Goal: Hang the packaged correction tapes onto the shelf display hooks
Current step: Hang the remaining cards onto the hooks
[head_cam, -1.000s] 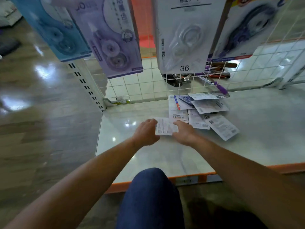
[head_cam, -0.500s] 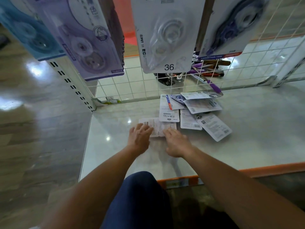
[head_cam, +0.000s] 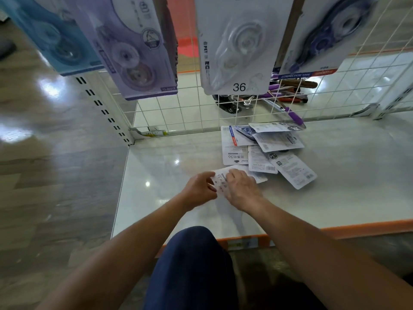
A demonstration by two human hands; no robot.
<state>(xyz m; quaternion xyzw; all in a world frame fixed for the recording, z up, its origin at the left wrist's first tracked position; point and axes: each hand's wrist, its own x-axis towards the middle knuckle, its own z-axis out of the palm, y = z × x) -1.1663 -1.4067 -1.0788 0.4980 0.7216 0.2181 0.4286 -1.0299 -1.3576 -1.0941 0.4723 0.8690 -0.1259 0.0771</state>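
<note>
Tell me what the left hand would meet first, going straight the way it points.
Beyond the white carded pack it grips, the left hand probably meets the loose pile of white packs; depth is unclear.

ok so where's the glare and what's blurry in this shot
Head view: bright glare spots sit on the glossy shelf and the floor; same view, the hanging packs up top are close and soft, the wide lens bends the wire grid, and the left hand and right hand at the pack look slightly smeared.

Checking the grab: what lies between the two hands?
A white packet, seen in the head view: the left hand pinches its edge, the right hand touches it.
</note>
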